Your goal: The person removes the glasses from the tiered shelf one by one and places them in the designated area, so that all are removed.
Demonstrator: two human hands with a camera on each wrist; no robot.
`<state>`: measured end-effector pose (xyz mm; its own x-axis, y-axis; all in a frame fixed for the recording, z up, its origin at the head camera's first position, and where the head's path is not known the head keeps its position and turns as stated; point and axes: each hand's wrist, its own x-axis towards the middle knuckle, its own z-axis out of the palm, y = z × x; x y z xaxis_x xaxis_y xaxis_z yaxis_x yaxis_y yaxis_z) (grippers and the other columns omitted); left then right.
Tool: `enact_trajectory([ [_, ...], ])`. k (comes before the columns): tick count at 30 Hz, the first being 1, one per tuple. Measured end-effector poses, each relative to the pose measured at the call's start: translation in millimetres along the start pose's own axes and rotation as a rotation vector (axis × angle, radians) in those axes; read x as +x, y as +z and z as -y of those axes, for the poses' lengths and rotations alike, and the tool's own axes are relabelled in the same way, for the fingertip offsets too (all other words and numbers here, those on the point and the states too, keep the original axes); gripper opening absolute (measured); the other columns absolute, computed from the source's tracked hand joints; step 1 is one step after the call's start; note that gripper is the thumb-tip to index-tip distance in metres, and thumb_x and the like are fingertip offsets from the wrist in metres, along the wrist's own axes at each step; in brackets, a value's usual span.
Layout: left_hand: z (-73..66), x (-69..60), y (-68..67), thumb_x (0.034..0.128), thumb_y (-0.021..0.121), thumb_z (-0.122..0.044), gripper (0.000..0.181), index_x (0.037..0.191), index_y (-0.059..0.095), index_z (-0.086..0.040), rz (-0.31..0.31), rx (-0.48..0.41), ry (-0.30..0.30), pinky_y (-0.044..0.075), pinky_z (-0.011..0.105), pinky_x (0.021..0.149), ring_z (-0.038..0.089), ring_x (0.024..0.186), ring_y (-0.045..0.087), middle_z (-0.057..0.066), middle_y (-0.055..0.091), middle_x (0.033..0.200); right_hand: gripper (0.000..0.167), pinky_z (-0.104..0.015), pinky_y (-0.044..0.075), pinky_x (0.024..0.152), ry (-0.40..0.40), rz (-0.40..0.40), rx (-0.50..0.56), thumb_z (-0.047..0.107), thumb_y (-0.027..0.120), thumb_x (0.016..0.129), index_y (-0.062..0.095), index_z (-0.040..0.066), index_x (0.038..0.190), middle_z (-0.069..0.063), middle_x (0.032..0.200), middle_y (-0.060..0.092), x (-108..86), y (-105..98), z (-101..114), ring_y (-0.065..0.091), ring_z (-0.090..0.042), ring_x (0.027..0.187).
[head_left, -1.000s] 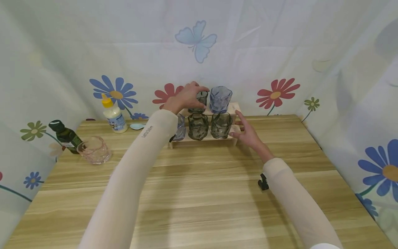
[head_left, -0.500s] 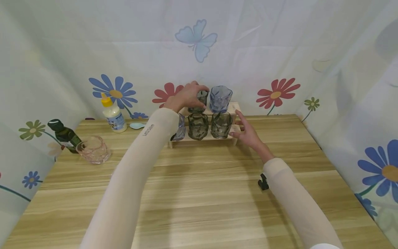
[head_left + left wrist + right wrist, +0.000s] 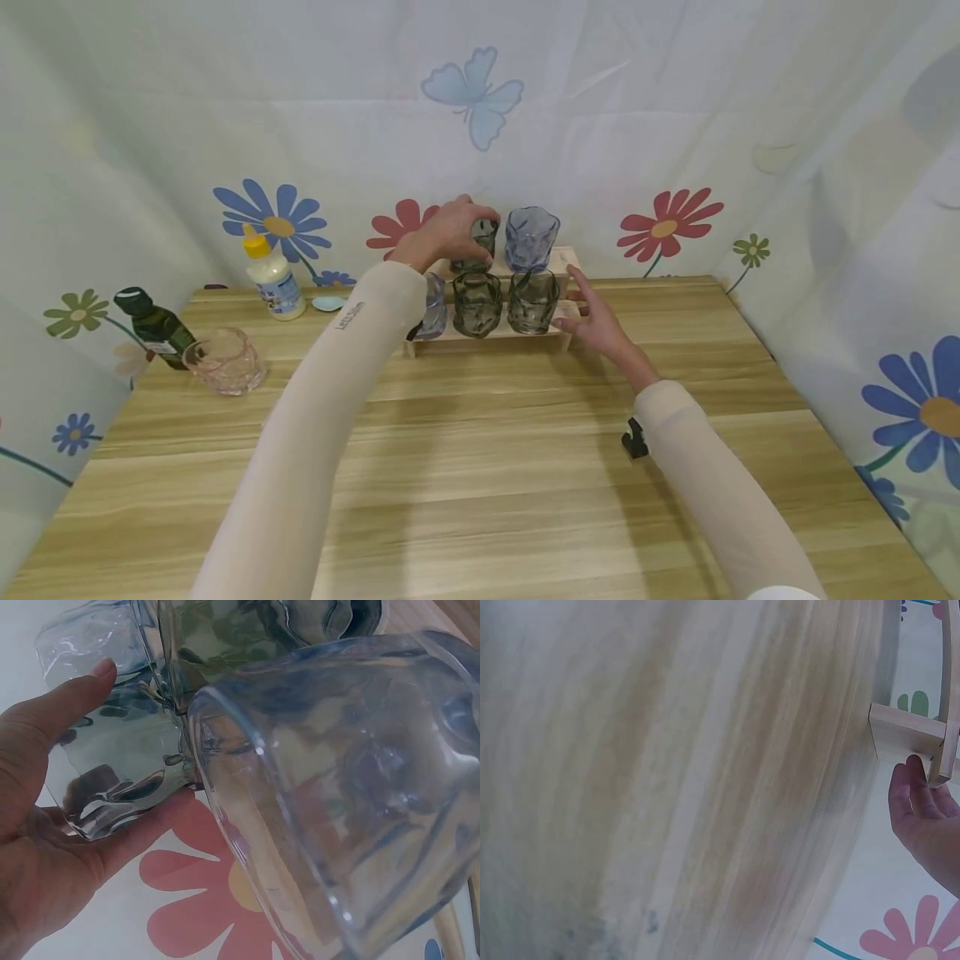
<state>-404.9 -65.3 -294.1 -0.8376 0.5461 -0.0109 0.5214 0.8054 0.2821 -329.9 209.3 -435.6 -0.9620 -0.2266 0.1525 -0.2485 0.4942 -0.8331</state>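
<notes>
My left hand [image 3: 450, 233] grips a dark grey-green drinking glass [image 3: 483, 243] on the upper tier of a small wooden rack [image 3: 566, 260]. In the left wrist view, the thumb and fingers reach around the gripped glass [image 3: 127, 761], with a clear bluish glass [image 3: 360, 780] large in front. My right hand [image 3: 596, 325] holds the rack's right end, thumb at the lower shelf and fingers behind. A blue-tinted glass [image 3: 532, 239] stands upright on the upper tier. Two dark glasses [image 3: 477, 307] and a bluish glass [image 3: 435, 310], partly hidden by my left wrist, stand below.
At the left of the wooden table [image 3: 480, 483] are a pink glass [image 3: 227, 367], a dark green bottle [image 3: 161, 329], a yellow-capped bottle [image 3: 276, 279] and a light blue spoon [image 3: 328, 303]. A flowered curtain [image 3: 615, 108] hangs behind the rack.
My left hand and the dark glass in it have shifted very slightly left. The right hand keeps its place at the rack's end.
</notes>
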Motion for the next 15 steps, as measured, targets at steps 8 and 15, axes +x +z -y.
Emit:
enact_trajectory([
  [8,6.9,-8.3,-7.3,0.0843,0.080,-0.032,0.071,0.147,0.051,-0.017,-0.058,-0.007,-0.003,0.045,0.051,0.101,0.036,0.121,0.046,0.022,0.041,0.139,0.092,-0.061,0.049,0.094,0.005,0.015,-0.001,0.006,0.069,0.093,0.011,0.027,0.162,-0.031,0.149,0.040,-0.8,-1.0,1.9,0.051,-0.053,0.127],
  [15,10.6,-20.1,-24.7,0.0873,0.078,-0.031,0.070,0.149,0.048,-0.020,-0.091,0.004,-0.022,0.045,0.051,0.094,0.037,0.121,0.044,0.021,0.039,0.140,0.091,-0.061,0.049,0.095,0.015,0.025,-0.019,0.007,0.068,0.094,0.010,0.025,0.162,-0.030,0.152,0.037,-2.9,-1.3,4.6,0.050,-0.052,0.129],
])
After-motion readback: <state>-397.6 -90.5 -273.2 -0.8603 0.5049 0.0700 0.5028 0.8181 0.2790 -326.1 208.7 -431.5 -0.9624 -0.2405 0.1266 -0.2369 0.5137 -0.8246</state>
